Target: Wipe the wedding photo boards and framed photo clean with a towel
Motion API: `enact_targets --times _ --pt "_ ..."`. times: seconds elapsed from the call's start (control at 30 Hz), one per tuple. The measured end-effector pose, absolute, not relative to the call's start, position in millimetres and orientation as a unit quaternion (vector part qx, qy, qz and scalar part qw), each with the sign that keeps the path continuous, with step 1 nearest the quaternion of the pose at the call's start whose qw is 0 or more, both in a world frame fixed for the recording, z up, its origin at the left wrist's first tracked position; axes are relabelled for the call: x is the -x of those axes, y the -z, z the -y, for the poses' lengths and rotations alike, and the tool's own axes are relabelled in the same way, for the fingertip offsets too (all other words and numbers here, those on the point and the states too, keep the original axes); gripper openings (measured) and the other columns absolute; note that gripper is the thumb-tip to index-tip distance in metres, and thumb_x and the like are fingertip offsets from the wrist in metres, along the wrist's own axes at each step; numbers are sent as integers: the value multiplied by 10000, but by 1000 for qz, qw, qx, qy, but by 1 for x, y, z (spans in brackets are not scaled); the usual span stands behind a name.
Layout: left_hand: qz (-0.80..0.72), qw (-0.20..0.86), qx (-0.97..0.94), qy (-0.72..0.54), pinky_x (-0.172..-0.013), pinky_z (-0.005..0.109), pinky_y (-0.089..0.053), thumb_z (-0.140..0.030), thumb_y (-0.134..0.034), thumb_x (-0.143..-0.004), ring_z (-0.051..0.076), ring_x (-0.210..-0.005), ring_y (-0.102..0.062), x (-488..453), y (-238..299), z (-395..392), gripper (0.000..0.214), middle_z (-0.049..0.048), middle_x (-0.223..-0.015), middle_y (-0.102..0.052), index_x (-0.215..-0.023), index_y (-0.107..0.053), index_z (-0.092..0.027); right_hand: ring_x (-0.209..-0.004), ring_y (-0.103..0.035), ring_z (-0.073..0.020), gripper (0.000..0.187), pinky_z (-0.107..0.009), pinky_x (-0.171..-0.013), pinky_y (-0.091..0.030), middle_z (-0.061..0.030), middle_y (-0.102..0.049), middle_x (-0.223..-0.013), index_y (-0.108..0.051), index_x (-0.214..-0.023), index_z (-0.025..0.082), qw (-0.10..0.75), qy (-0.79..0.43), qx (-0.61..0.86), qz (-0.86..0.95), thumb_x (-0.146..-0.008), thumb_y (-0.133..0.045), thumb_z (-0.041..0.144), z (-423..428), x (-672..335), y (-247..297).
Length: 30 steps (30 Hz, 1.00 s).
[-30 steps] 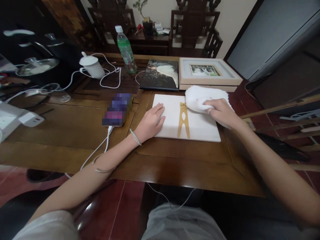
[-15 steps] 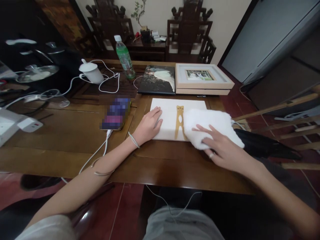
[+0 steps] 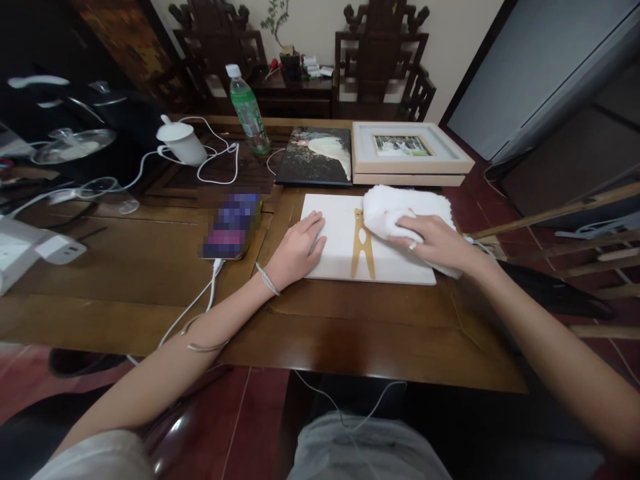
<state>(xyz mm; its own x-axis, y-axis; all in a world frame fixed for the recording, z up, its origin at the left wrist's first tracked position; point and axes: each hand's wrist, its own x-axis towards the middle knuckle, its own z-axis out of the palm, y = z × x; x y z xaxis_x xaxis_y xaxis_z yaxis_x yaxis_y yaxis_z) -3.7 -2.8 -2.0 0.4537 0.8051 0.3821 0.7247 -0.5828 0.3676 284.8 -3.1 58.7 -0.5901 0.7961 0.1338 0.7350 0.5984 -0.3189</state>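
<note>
Wooden table (image 3: pixel 150 280), near edge first: pressing left hand (image 3: pixel 299 250), open and flat, on the left edge of the white panel (image 3: pixel 336 257), seemingly pinning it steady; clutching white cloth (image 3: pixel 386 203) in right hand (image 3: pixel 433 241), bearing down on the panel's far right corner; framed picture (image 3: pixel 407 150) lying beyond.

On my remote feed, a dark polished wooden table (image 3: pixel 350 333) fills the foreground. Behind it, two carved dark chairs (image 3: pixel 383 47) stand against a cream wall (image 3: pixel 320 20), with a small potted plant (image 3: pixel 280 17) between them. Red floor (image 3: pixel 240 420) lies below and a grey panel (image 3: pixel 540 60) stands at right.
</note>
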Motion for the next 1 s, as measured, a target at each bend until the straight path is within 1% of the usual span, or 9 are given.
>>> enact_targets --times 0.13,0.23,0.3,0.37,0.43,0.53,0.63,0.73,1.0 --pt "-449 76 -850 -266 -1126 475 -355 -216 -418 -929 267 -1357 -406 5 2 3 387 173 -1410 -488 -1286 -510 -98 -644 -535 -171 255 -482 -940 -426 27 -532 -669 -500 -764 228 232 -106 469 846 -937 -411 391 -22 -267 -49" --pt "-446 78 -850 -268 -1127 480 -354 -216 -422 -928 273 -1359 -402 5 2 3 390 172 -1411 -486 -1292 -505 -103 -659 -566 -169 238 -538 -1061 -329 26 -586 -710 -525 -795 224 253 -108 482 832 -944 -401 362 -13 -258 -42" --pt "-445 78 -851 -268 -1129 477 -353 -216 -423 -929 274 -1360 -401 4 2 3 390 177 -1410 -485 -1292 -505 -99 -783 -626 -196 184 -559 -1093 -297 -4 -660 -845 -557 -866 222 233 -113 461 849 -938 -411 308 5 -255 -40" --pt "-445 75 -851 -267 -1132 468 -351 -216 -419 -930 274 -1358 -403 4 3 3 390 189 -1408 -484 -1285 -509 -83 -1038 -620 -239 152 -582 -1108 -277 -54 -678 -1067 -577 -941 219 210 -111 424 874 -910 -428 216 31 -253 -39" --pt "-446 74 -851 -267 -1132 469 -350 -215 -416 -929 276 -1356 -406 4 3 3 390 195 -1406 -483 -1281 -511 -74 -1268 -489 -267 207 -603 -1116 -257 -99 -602 -1282 -588 -986 213 191 -106 380 899 -860 -445 131 60 -252 -41" --pt "-451 74 -850 -262 -1126 486 -353 -210 -419 -923 278 -1356 -406 4 2 3 392 184 -1408 -485 -1285 -508 -89 -1386 -335 -272 268 -612 -1120 -246 -122 -498 -1414 -610 -989 212 146 -120 305 933 -793 -485 80 92 -249 -48" --pt "-452 74 -850 -260 -1125 487 -353 -203 -414 -919 284 -1358 -402 3 2 3 398 197 -1408 -481 -1283 -510 -75 -1384 -338 -269 300 -610 -1121 -246 -116 -502 -1414 -619 -1012 213 100 -132 249 954 -778 -502 66 98 -246 -55" --pt "-450 77 -851 -260 -1126 490 -349 -201 -410 -917 295 -1352 -407 3 2 3 404 216 -1400 -481 -1279 -513 -54 -1346 -404 -269 273 -589 -1114 -278 -126 -541 -1373 -622 -1018 200 104 -123 247 955 -808 -490 84 77 -246 -57" --pt "-450 80 -849 -265 -1124 473 -352 -201 -416 -919 271 -1356 -406 4 2 2 396 182 -1405 -489 -1289 -504 -93 -1131 -576 -314 243 -560 -1023 -378 -78 -671 -1130 -606 -1059 234 130 -86 373 914 -957 -400 312 -21 -228 -51"
